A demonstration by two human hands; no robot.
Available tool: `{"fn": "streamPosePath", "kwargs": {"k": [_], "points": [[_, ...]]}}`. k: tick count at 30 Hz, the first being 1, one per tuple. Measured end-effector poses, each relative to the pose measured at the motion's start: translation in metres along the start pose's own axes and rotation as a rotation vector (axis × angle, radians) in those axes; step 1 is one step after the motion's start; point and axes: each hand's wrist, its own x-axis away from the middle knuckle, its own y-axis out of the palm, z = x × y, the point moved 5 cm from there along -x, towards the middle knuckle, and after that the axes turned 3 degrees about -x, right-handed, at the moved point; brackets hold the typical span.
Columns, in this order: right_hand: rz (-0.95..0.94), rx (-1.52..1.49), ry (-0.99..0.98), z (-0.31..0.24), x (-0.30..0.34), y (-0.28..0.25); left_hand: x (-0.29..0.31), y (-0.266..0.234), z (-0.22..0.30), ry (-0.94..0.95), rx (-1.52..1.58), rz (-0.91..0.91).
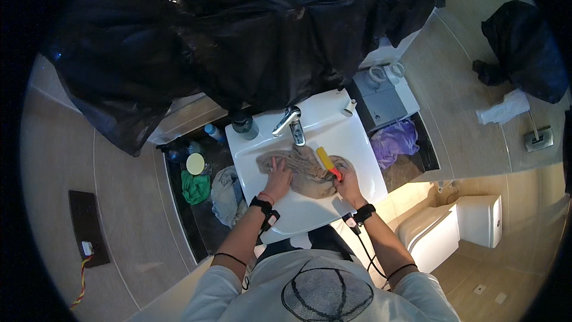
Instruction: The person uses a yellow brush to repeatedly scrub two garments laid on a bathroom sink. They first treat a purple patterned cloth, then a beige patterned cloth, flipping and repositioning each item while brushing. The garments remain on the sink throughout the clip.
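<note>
A wet, greyish-brown cloth [307, 173] lies bunched in the white sink [298, 211], under the chrome faucet [290, 122]. My left hand [278, 180] rests on the cloth's left part with its fingers spread. In my right hand [350, 188], the fingers are closed round the red handle of a small brush [325, 158]. Its yellow end points up and left, over the cloth's right side. The bristles cannot be made out from here. Part of the cloth reaches past the brush, close to my right hand.
A dark soap bottle [244, 125] stands at the sink's back left corner, a small white tube [350, 107] at the back right. Left of the sink are light cloths [226, 194], a green cloth [195, 187] and a yellow-lidded jar [195, 164]. Purple cloth [394, 143] and a grey box [381, 104] sit right.
</note>
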Motion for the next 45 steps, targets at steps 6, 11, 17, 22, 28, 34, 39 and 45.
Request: {"fn": "streamPosePath", "kwargs": {"k": [6,11,17,22,28,34,39,45], "points": [[0.075,-0.149,0.186,-0.006,-0.024,-0.053,-0.015,-0.065,-0.021,-0.378,0.702,-0.034],[-0.069,-0.361,0.267,-0.037,-0.029,-0.104,0.014,-0.142,-0.016,-0.274,1.224,0.216],[-0.039,-0.644,0.230,-0.062,-0.052,-0.121,-0.002,-0.183,-0.020,-0.348,1.421,0.225],[0.059,-0.720,0.109,-0.080,-0.079,-0.137,-0.021,-0.231,-0.032,-0.237,1.191,0.331],[0.218,-0.780,-0.056,-0.154,-0.077,-0.174,-0.003,-0.286,-0.016,-0.058,1.468,0.413],[-0.115,-0.382,0.098,-0.091,-0.054,-0.137,0.046,-0.195,-0.033,-0.251,1.348,-0.126],[-0.281,0.102,0.027,-0.002,-0.004,-0.061,0.082,-0.083,0.004,-0.164,1.054,-0.527],[-0.144,0.371,0.046,-0.007,0.044,-0.043,0.123,-0.056,0.026,0.093,0.604,-0.379]]}}
